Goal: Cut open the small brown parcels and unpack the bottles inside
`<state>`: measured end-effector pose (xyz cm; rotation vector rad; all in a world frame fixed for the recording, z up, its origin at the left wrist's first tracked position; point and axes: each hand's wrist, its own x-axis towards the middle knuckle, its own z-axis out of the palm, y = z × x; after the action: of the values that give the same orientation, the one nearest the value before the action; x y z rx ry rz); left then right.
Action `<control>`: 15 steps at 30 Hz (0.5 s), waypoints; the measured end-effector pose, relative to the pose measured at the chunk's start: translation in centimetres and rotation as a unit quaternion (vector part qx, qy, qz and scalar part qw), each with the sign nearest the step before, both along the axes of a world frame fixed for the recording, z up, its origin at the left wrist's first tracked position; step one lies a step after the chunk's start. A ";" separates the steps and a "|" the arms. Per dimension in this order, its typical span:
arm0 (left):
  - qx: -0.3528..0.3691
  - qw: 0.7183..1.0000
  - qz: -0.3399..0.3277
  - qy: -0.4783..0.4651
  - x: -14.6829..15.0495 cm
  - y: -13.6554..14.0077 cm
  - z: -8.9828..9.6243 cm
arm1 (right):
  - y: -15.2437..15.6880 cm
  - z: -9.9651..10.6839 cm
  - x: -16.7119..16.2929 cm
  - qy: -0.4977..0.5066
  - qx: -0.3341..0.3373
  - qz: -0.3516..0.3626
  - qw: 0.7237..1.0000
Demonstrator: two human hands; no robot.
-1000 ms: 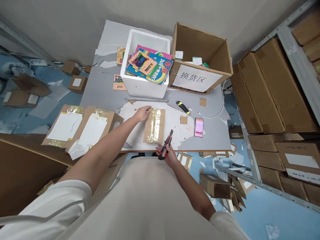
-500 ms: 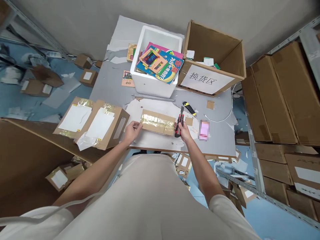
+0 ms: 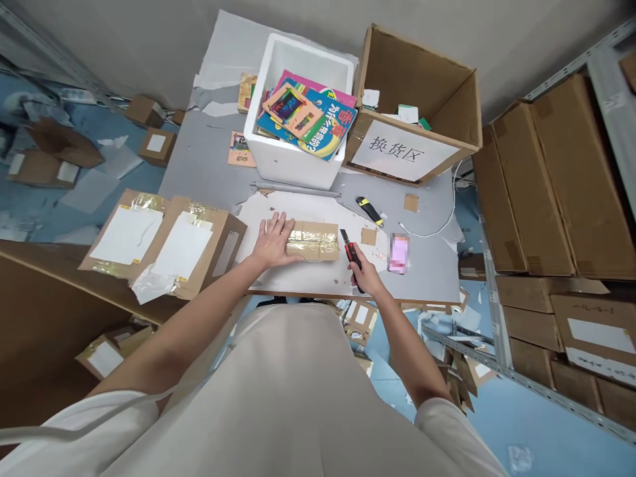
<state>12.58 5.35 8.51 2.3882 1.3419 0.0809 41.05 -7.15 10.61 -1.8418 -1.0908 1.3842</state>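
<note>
A small cardboard box (image 3: 318,241), wrapped in shiny clear tape, lies on the worn white patch near the table's front edge. My left hand (image 3: 274,242) rests flat over its left end with the fingers spread. In my right hand (image 3: 366,271) is a red and black utility knife (image 3: 351,254), its blade pointing up and away from me, a little right of the box and apart from it. A second cutter, black and yellow (image 3: 370,211), lies on the table beyond the knife. The underside of the box and the part beneath my left palm are hidden.
At the back stand a white foam box (image 3: 298,165) of picture books and a big open carton (image 3: 447,159) with a handwritten label. Two taped cartons (image 3: 193,248) sit at left. A blurred pink phone-like item (image 3: 398,254) and a white cable (image 3: 437,232) lie at right.
My left hand has gone from gripping the box's left end to lying flat on top. My right hand has left the box's right end and tilted the knife blade leftward.
</note>
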 end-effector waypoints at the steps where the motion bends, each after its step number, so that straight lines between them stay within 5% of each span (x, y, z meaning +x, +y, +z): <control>1: 0.001 1.000 0.003 0.008 0.2 -0.1 -0.2 | -0.1 0.1 -0.1 0.001 -0.001 0.002 1.000; 6: 0.007 1.000 0.021 0.004 0.0 -0.6 -1.0 | 0.2 1.2 -0.7 -0.067 -0.027 0.031 0.997; 11: 0.009 0.999 0.040 -0.016 0.1 -0.7 -1.0 | 1.3 3.1 -2.8 -0.267 -0.022 0.111 0.957; 15: 0.002 0.999 0.049 -0.019 0.2 -0.6 -1.1 | 1.5 3.5 -4.4 -0.299 -0.027 0.122 0.946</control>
<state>12.81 4.73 7.38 2.3124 1.4419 0.1554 36.63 -5.67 14.07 -2.3057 -1.6365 0.9973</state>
